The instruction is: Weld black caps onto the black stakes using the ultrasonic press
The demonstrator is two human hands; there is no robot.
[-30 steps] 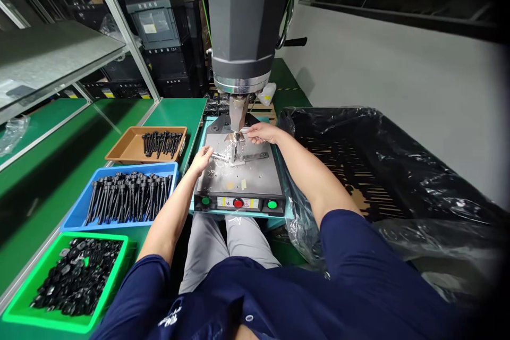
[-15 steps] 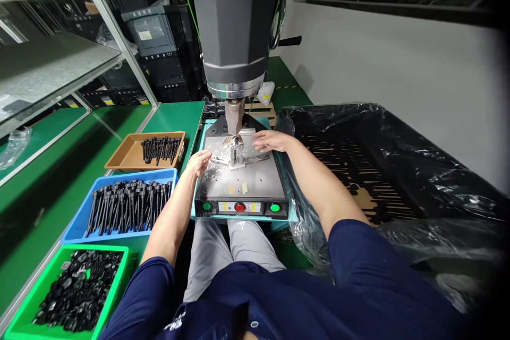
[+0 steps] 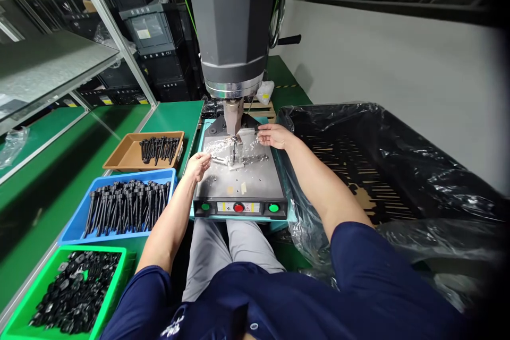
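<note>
Crinkled clear plastic film (image 3: pixel 220 145) spreads around the small metal fixture (image 3: pixel 236 155) on the machine's grey base plate (image 3: pixel 223 185). My left hand (image 3: pixel 198 166) is closed in a pinch at the film's left edge, beside the plate. On the far side of the fixture, my right hand (image 3: pixel 274 136) reaches over the plate with its fingers stretched out and slightly apart. Its fingertips are near the film's right side; whether they touch it is unclear. The machine's metal tip (image 3: pixel 234 117) points down just above the fixture. Glare hides what sits in the fixture.
Left of the machine stand a brown tray (image 3: pixel 119 155) and a blue tray (image 3: pixel 74 226) of black ribbed stems, plus a green bin (image 3: pixel 123 276) of small black parts. A large black-lined bin (image 3: pixel 334 111) stands right. Green and red buttons (image 3: pixel 238 207) line the base's front.
My right hand has moved slightly up and away from the fixture, and the film near it has shifted. My left hand keeps its pinch in nearly the same place.
</note>
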